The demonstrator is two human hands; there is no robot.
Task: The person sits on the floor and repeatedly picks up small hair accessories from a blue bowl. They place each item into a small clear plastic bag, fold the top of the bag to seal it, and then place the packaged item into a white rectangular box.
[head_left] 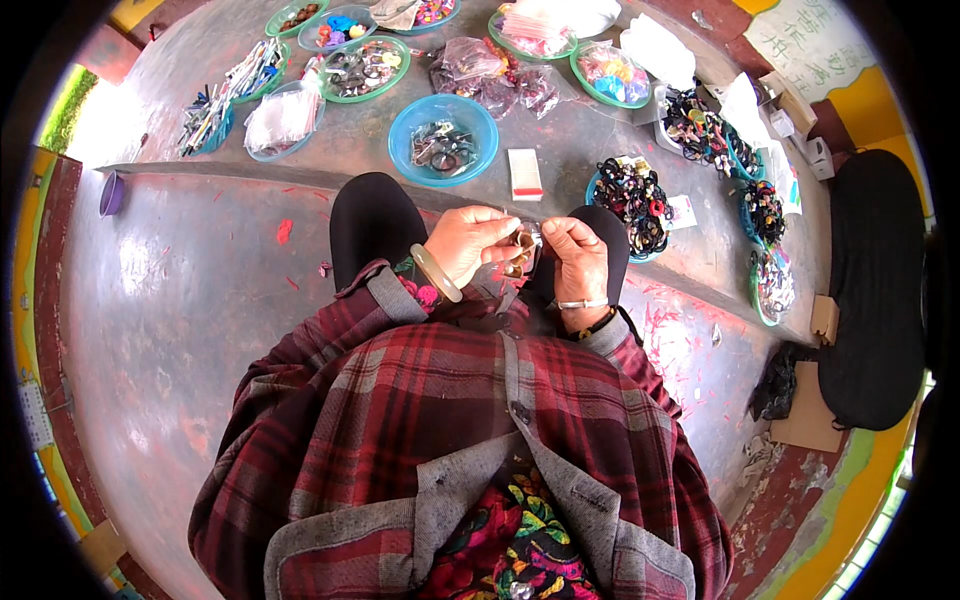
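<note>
Above my knees, both hands hold a small clear packet [522, 250] with brownish, curled pieces in or behind it; I cannot make out what they are. My left hand [465, 243], with a pale bangle at the wrist, pinches its left edge between thumb and fingers. On the other side my right hand [579, 262], wearing a ring and a bracelet, grips the upper right edge with the thumb on top. Just beyond the hands a white card box with a red end [525, 175] lies on the grey ledge. Beside it stands a blue bowl [402, 140] of small metal-looking pieces.
More bowls stand along the ledge: a green one with flat pieces [366, 72], one with white packets [283, 122], and one heaped with dark hair ties [632, 205]. Purplish plastic bags [480, 75] lie behind. A black cushion-like pad [875, 290] is at the right.
</note>
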